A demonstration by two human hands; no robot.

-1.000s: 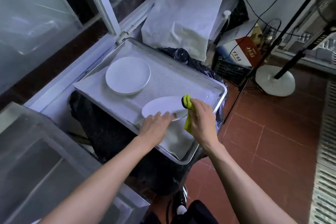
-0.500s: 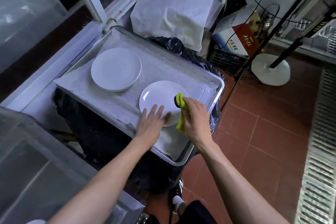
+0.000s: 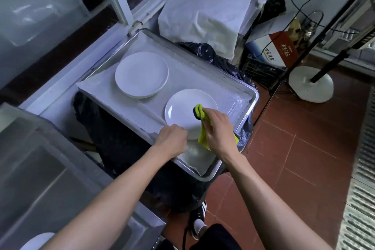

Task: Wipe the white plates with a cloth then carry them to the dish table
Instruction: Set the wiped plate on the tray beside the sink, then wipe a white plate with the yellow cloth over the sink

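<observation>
Glazed white plate (image 3: 182, 108), slippery, breakable: left hand (image 3: 171, 141) gripping rim at six o'clock, right hand (image 3: 218, 132) clutching yellow cloth (image 3: 202, 126).

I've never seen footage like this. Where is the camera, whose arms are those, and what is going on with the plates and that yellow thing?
There is no robot here. The camera sits on a person's head and looks down, so the two bare arms are the wearer's own. In front of them is a metal tray lined with a white mat and resting on a bin with a black bag. Two white plates lie on it: the far plate is untouched, and the near plate is being cleaned. The left hand grips the near plate's edge to steady it. The right hand holds a yellow cloth bunched against the plate's surface.
</observation>
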